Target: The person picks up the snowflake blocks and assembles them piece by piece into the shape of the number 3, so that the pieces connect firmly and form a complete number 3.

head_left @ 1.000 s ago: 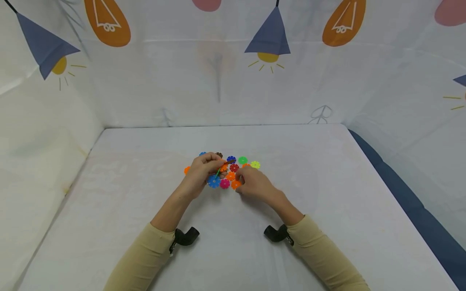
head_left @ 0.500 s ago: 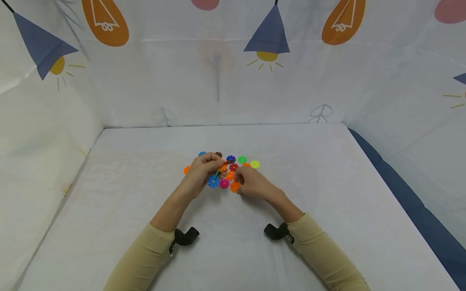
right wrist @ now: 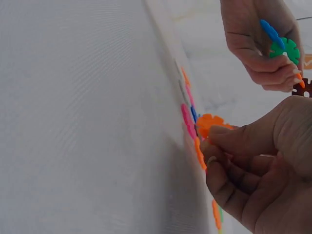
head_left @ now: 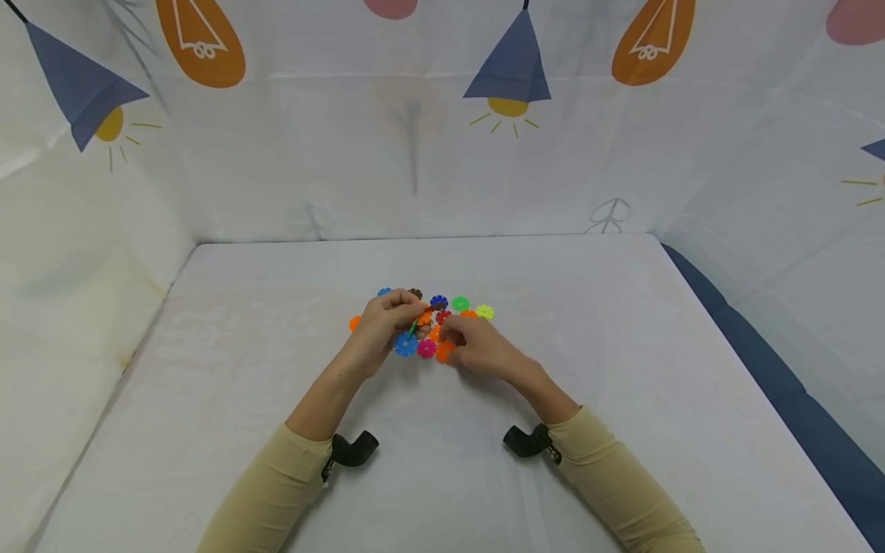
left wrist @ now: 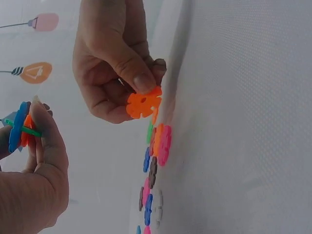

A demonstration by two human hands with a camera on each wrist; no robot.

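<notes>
My left hand (head_left: pixel 376 332) holds a small cluster of notched plastic snowflake discs, joined at angles. In it are a blue disc (head_left: pixel 405 344), a green disc (right wrist: pixel 288 50) and a brown disc (right wrist: pixel 303 89), with an orange edge between them. To the right, my right hand (head_left: pixel 486 349) pinches a single orange disc (left wrist: pixel 143 103) between thumb and fingers. That disc is apart from the cluster and above the table, as the left wrist view shows. The fingers partly hide both the cluster and the orange disc.
Loose discs lie on the white table (head_left: pixel 442 476) beneath and behind the hands, among them a pink disc (head_left: pixel 426 348), a green disc (head_left: pixel 460 303) and a yellow disc (head_left: pixel 485 312). A white printed cloth (head_left: pixel 346 153) hangs beyond the table's far edge.
My right hand has shifted slightly left with the orange disc, whose tilt has changed a little between the fingers. My left hand and its cluster have stayed in place.
</notes>
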